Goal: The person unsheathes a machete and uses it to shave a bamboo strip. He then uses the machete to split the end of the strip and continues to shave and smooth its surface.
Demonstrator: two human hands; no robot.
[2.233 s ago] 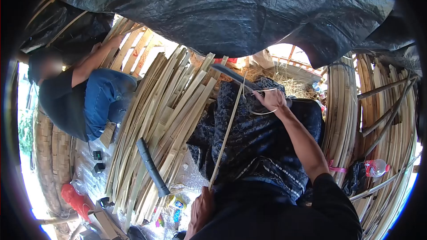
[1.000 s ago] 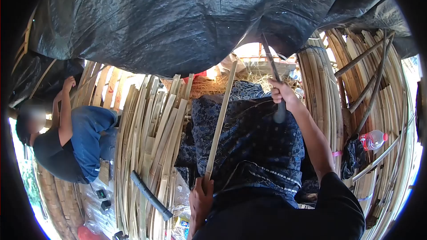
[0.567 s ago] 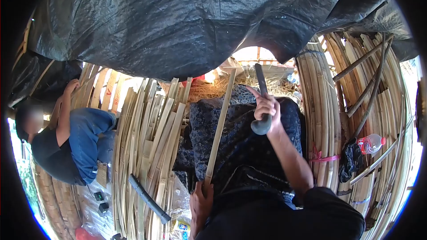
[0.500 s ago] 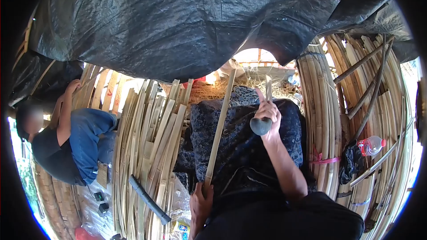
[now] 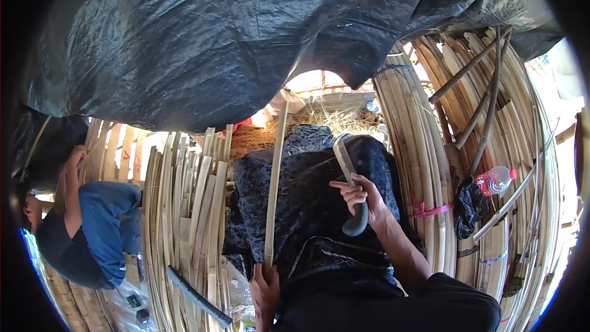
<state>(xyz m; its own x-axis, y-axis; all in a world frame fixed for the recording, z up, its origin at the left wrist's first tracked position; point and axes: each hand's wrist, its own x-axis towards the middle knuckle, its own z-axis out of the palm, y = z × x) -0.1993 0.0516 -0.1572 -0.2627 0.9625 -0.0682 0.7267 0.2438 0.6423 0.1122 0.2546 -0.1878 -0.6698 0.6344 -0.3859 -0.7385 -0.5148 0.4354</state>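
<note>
2 bare hands are each holding 1 thing. The left hand (image 5: 264, 292) is closing its fingers around the lower end of a long bamboo strip (image 5: 275, 190), which is slanting up over the dark patterned cloth (image 5: 252, 187). The right hand (image 5: 362, 198) is curling around the handle of a knife (image 5: 343, 158), its index finger extending leftward; the blade is pointing up and away, apart from the strip. Many loose slats (image 5: 184, 221) are lying to the left, with a dark rod (image 5: 198, 296) resting across their near ends. To the right, a pink tie (image 5: 430, 211) is binding a bundle (image 5: 418, 160), and a bottle (image 5: 496, 180) is sitting beside a black bag (image 5: 470, 209). Another person (image 5: 70, 246) is sitting at far left.
</note>
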